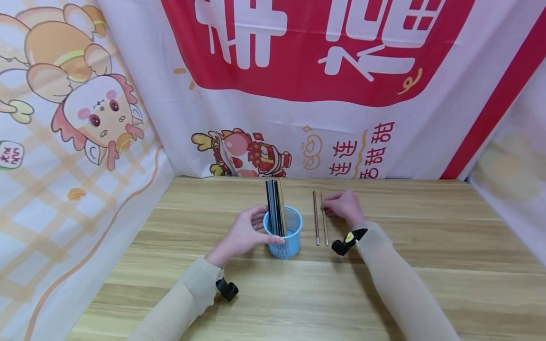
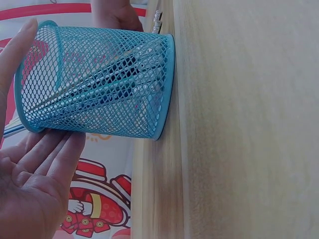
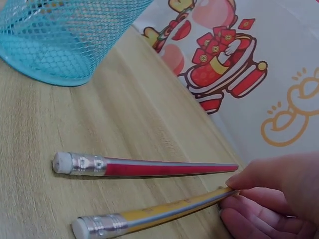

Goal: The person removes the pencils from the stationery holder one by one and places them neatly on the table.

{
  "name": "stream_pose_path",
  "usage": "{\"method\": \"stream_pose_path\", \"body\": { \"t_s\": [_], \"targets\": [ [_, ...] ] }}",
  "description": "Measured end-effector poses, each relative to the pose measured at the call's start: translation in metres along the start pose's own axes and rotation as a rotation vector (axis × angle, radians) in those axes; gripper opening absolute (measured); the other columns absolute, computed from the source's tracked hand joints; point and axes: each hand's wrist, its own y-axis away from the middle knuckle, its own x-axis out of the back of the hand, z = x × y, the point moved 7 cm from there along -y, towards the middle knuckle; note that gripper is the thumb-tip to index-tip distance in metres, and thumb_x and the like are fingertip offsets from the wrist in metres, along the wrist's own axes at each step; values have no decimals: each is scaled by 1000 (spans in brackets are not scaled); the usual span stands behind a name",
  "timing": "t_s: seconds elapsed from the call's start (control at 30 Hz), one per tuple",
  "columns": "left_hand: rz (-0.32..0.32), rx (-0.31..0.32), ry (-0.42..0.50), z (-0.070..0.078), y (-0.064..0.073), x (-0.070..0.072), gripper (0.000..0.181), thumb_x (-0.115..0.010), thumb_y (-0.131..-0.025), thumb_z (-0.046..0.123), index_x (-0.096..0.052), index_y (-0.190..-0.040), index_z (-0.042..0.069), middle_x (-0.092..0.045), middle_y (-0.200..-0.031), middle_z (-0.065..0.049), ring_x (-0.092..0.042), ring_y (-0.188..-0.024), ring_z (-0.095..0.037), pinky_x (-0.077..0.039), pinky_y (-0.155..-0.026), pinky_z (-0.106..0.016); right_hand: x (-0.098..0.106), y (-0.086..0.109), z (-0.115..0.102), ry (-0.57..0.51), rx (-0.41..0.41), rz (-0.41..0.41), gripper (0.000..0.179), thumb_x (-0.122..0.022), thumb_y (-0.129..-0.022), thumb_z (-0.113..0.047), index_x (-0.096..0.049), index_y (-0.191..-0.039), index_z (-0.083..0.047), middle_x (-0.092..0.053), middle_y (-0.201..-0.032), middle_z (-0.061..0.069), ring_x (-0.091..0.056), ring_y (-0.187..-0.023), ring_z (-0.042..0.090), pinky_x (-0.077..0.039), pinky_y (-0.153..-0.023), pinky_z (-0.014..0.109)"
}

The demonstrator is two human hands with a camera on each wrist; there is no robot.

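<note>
A light-blue mesh pencil cup (image 1: 292, 247) stands upright on the wooden table, with several dark pencils and a yellowish one (image 1: 281, 208) leaning to its left side. My left hand (image 1: 245, 232) holds the cup from the left, thumb on the near side and fingers behind. To the cup's right, two pencils with white erasers lie side by side, erasers toward me: a red pencil (image 3: 164, 168) and a yellow pencil (image 3: 169, 208). Thumb and fingers of my right hand (image 1: 343, 207) pinch the yellow pencil near its far end. Its tip is hidden by the fingers.
The wooden table (image 1: 405, 293) ends at the back against a hanging white and red printed cloth (image 1: 256, 99). Another patterned cloth (image 1: 42, 189) borders the left side. Small black wrist cameras (image 1: 228, 290) sit on both sleeves.
</note>
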Motion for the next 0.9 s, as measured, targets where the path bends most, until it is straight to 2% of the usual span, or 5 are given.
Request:
{"method": "stream_pose_path", "body": {
  "t_s": [0.2, 0.57, 0.9],
  "targets": [
    [3, 6, -5, -1, -1, 0, 82, -95, -73, 19, -53, -143, 6, -60, -138, -9, -58, -126, -25, -46, -108, -38, -1, 1, -3, 62, 12, 38, 26, -79, -86, -6, -75, -111, 2, -75, -89, 13, -71, -71, 16, -61, -65, 24],
    [8, 5, -13, -1, -1, 1, 81, -95, -74, 18, -54, -143, 6, -61, -137, -9, -58, -126, -25, -47, -108, -39, -3, -3, 1, 68, 11, 55, 26, -80, -87, -10, -75, -111, -1, -75, -95, 12, -70, -75, 17, -61, -67, 25],
    [8, 8, -10, -3, -1, 1, 82, -94, -74, 20, -53, -144, 7, -60, -138, -9, -58, -126, -26, -46, -108, -40, -3, -4, 3, 47, 34, 61, 26, -80, -86, -10, -75, -109, 0, -75, -94, 12, -71, -74, 16, -61, -67, 24]
  ]
}}
